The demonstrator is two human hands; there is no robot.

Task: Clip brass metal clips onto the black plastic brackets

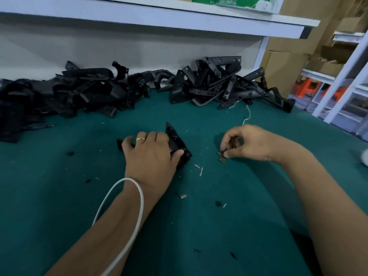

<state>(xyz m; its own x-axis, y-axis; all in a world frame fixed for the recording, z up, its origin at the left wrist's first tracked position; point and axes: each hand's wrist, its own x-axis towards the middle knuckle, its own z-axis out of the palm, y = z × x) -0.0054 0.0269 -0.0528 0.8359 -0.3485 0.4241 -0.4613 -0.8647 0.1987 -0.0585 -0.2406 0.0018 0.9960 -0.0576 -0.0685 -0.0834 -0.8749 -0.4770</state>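
Observation:
My left hand (148,154) grips a black plastic bracket (177,142) that lies on the green mat in the middle of the table; my fingers and thumb curl round it. To its right, my right hand (245,143) has its fingers curled over small brass clips (222,157) on the mat and pinches one between thumb and fingertips. More clips seem held in that palm, mostly hidden. A gap of bare mat separates the two hands.
Two heaps of black brackets lie along the back of the table, one at the left (79,90) and one at the right (221,82). A white shelf (179,16) overhangs them. A white cable (137,206) loops over my left wrist. Cardboard boxes (288,62) stand at the far right.

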